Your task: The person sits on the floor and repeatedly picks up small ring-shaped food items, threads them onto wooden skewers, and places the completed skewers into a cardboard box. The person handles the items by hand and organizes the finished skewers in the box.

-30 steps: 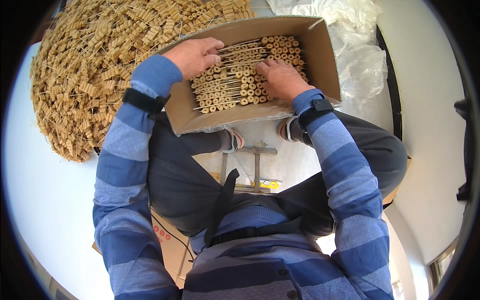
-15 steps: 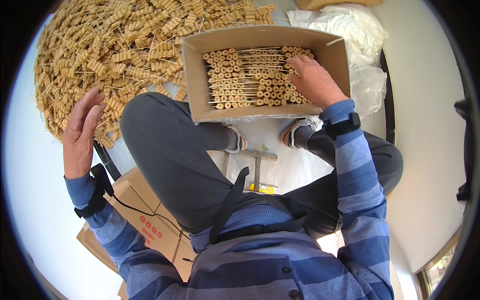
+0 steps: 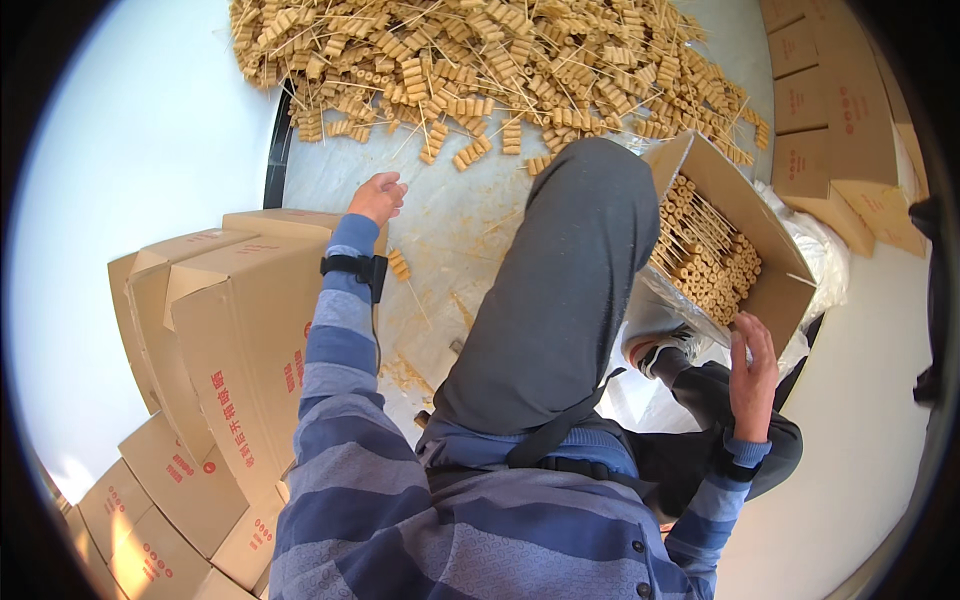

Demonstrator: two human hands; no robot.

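A large pile of skewers (image 3: 500,60), tan ribbed coils on thin wooden sticks, covers the far part of the floor. My left hand (image 3: 378,197) is held over bare floor short of that pile, its fingers loosely bent and apart with nothing seen in them. On my right, an open cardboard box (image 3: 785,240) lined with clear plastic holds rows of skewers (image 3: 705,245), their round ends facing up. Beside this box's near corner is my right hand (image 3: 752,375), empty, fingers extended. A single skewer (image 3: 399,265) lies on the floor just nearer than my left hand.
Closed cardboard cartons (image 3: 240,300) are stacked on my left, and more cartons (image 3: 840,120) stand at the far right. White plastic sheeting (image 3: 820,245) lies behind the open box. My bent knee (image 3: 600,190) rises between my left hand and the box. Crumbs dot the floor.
My view has swung left, bringing the carton stack into sight. My right hand has come out of the box to its near side. My left arm now reaches forward over the floor.
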